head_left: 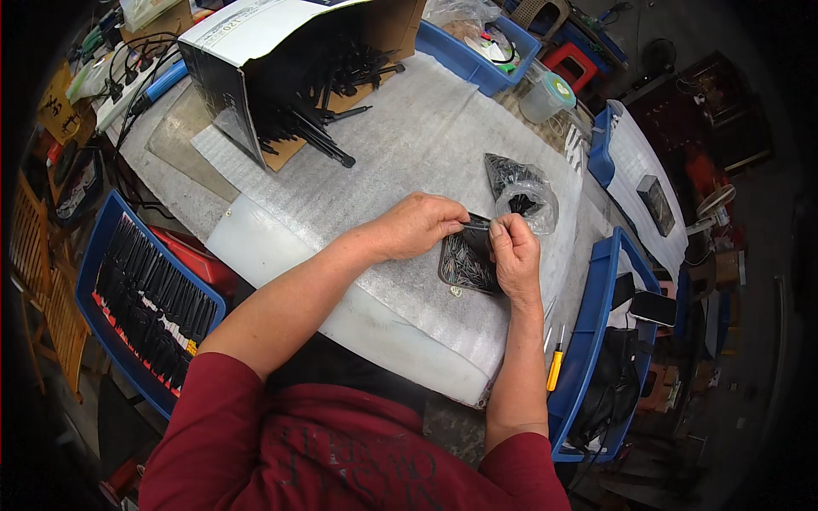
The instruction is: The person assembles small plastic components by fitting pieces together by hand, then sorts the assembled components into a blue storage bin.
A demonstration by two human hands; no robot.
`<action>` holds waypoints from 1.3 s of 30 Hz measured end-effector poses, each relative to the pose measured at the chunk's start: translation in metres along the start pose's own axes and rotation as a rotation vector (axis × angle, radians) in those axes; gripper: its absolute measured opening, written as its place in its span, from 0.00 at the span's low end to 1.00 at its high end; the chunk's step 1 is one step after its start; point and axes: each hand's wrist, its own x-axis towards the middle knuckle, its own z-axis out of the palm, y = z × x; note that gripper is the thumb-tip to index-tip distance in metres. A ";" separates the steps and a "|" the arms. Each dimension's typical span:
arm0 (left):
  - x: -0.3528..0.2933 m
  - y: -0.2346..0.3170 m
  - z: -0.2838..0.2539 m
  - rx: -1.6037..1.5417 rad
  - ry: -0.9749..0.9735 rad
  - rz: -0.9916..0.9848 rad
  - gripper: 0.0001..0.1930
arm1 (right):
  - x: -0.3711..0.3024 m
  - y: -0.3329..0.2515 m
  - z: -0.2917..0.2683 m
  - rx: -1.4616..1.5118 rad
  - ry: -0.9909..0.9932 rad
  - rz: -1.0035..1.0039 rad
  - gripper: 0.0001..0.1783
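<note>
"Left grip (417, 226) and right grip (516, 255) are doing what?"

"Both are pinching a slim dark piece (476, 223), fingertips and thumbs pressing together near its two ends."

"Which way is it running?"

"Roughly side to side, bridging the gap between the grips, neither hand being clearly nearer. Just below it, toward the person, a black tray (479, 242) of small metal pins (467, 271) is lying."

"And farther out?"

"A clear plastic bag (547, 209) of black parts (511, 173) is resting on the desk (383, 170) just beyond the right grip. Well beyond, leftward, an open carton (217, 94) is holding black rods (315, 132)."

"What are you failing to make out?"

"The piece's ends, with fingers covering them. The right grip is hiding part of the tray, and the frame is cutting off the carton's top."
</note>
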 end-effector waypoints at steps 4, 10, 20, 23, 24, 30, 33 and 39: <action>0.000 -0.003 0.005 0.025 0.092 0.085 0.07 | -0.001 -0.004 -0.001 0.050 0.001 0.061 0.10; 0.001 -0.004 0.004 0.187 0.227 0.299 0.06 | 0.002 -0.005 0.003 0.198 -0.007 0.112 0.11; 0.001 -0.010 0.004 0.300 0.344 0.442 0.07 | 0.004 -0.004 0.007 0.302 -0.038 0.146 0.09; 0.000 -0.016 0.012 0.212 0.380 0.452 0.08 | 0.001 -0.011 0.008 0.323 -0.002 0.175 0.09; -0.002 -0.012 0.011 0.190 0.370 0.425 0.08 | 0.000 -0.011 0.008 0.323 0.024 0.179 0.10; -0.006 -0.004 0.007 0.206 0.297 0.325 0.05 | -0.002 0.001 0.007 0.374 -0.017 0.137 0.10; -0.004 0.003 0.006 0.332 0.302 0.353 0.04 | 0.000 -0.005 0.006 0.387 -0.003 0.154 0.10; -0.002 0.020 0.004 0.291 0.297 0.267 0.05 | 0.005 0.004 0.001 0.571 0.024 0.153 0.07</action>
